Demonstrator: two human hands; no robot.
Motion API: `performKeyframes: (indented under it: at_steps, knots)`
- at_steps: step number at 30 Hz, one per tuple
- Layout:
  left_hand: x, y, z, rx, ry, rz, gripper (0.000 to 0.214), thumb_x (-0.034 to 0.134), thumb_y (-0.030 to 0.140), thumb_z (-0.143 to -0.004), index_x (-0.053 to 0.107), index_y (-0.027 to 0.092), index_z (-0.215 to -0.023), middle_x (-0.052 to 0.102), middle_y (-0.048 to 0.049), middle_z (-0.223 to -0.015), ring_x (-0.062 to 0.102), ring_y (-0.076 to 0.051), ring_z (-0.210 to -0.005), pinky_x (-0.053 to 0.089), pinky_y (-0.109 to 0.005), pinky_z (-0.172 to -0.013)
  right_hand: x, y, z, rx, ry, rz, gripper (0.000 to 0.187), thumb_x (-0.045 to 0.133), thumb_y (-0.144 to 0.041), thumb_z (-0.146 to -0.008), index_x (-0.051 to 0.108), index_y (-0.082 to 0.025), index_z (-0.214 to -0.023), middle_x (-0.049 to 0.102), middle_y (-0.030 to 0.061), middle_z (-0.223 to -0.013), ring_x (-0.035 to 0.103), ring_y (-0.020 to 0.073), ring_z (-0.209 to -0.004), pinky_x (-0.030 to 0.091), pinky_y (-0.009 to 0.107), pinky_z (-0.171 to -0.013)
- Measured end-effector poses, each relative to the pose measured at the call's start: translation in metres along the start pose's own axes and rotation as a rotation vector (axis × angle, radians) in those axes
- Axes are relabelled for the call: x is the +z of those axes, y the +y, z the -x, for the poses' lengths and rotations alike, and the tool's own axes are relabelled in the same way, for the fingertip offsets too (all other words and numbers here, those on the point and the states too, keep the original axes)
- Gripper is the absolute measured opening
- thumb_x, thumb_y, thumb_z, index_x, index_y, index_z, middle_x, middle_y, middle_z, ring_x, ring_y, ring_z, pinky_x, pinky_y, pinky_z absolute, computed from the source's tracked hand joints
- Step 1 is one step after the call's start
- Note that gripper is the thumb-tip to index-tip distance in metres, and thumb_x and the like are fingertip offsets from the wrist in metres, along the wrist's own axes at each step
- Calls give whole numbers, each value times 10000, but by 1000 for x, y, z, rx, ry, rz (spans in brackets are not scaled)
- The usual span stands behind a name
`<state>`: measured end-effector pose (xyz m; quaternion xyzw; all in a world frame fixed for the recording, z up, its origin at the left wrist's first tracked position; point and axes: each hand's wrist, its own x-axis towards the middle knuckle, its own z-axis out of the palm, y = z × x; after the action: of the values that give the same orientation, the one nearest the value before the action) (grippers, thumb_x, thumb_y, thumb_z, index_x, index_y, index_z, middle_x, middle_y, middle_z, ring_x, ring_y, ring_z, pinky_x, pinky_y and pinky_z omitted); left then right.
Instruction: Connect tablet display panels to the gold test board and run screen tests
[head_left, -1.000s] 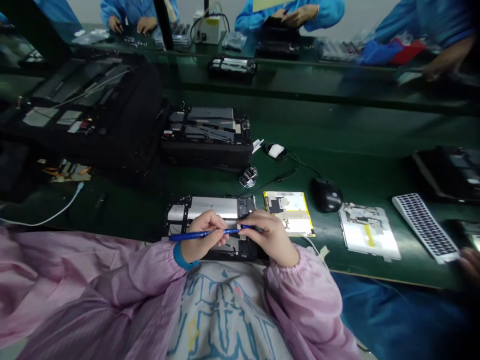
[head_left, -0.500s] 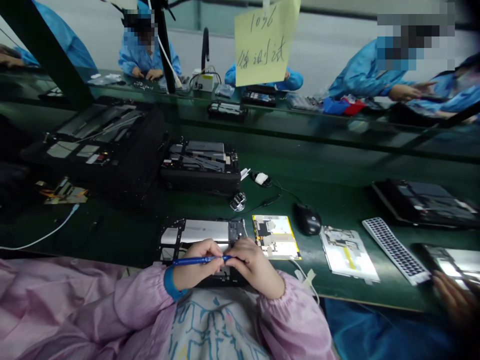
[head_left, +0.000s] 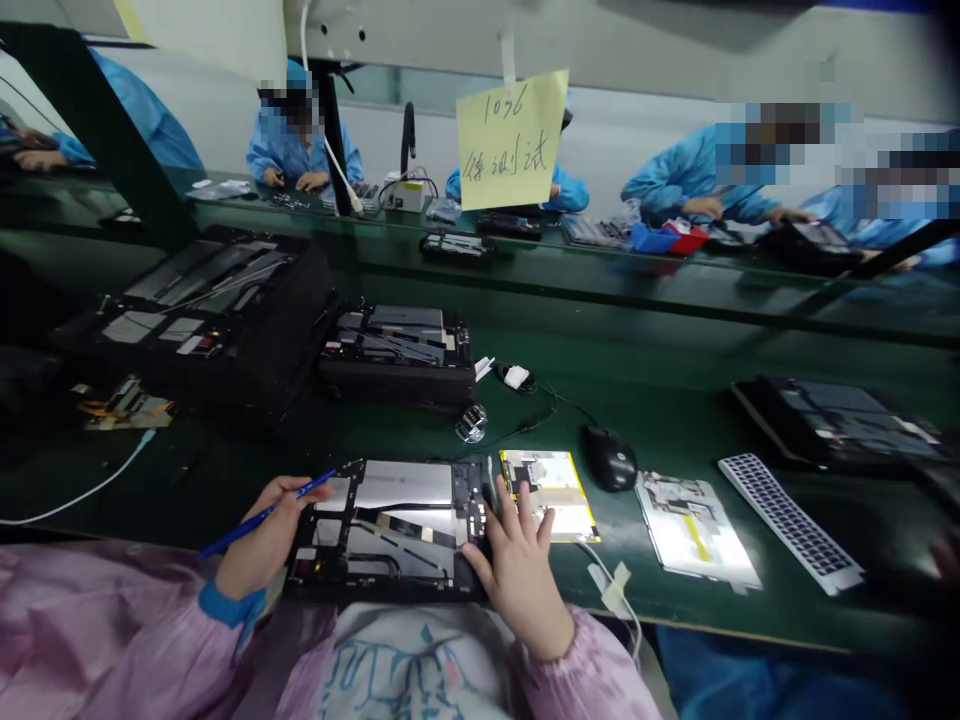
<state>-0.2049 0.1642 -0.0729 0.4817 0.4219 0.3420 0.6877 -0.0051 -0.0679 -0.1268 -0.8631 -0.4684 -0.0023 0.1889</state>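
In the head view an opened tablet point(head_left: 405, 487) lies in front of me with its back cover off, showing silver battery plates, cables and a black frame. My left hand point(head_left: 259, 548) is at its left edge, fingers closed around a slim blue pen point(head_left: 238, 533) that points up and to the right. At the tablet's right edge my right hand point(head_left: 525, 580) lies with fingers spread and holds nothing. Just beyond those fingers is a display panel with yellow edges point(head_left: 566, 480).
Stacks of opened tablets stand behind on the left point(head_left: 397, 380) and right point(head_left: 847, 420). A black mouse point(head_left: 611, 460), a silver panel point(head_left: 694, 525) and a white keyboard point(head_left: 787, 520) lie to the right. A white cable point(head_left: 97, 483) crosses the left. A yellow note point(head_left: 514, 140) hangs ahead; co-workers sit beyond.
My hands have parted from over the tablet. The left one moved left with the pen; the right one let go of the pen's end and spread out at the tablet's right side.
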Motion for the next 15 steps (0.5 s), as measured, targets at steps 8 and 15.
performKeyframes:
  at_steps: [8, 15]
  knots:
    - [13, -12, -2, 178, 40, 154, 364, 778, 503, -588, 657, 204, -755, 720, -32, -737, 679, -236, -754, 531, -449, -842, -14, -2, -4, 47, 26, -488, 594, 400, -428, -946, 278, -203, -1482, 164, 122, -1582, 49, 309, -1469, 154, 645, -1134]
    - [55, 12, -3, 321, -183, 297, 389, 812, 500, -576, 690, 185, -768, 735, -60, -728, 706, -241, -710, 590, -388, -722, -47, 26, -19, 307, 165, -1106, 572, 520, -373, -890, 379, -318, -1442, 445, 46, -1465, 418, 245, -1353, 408, 452, -1090]
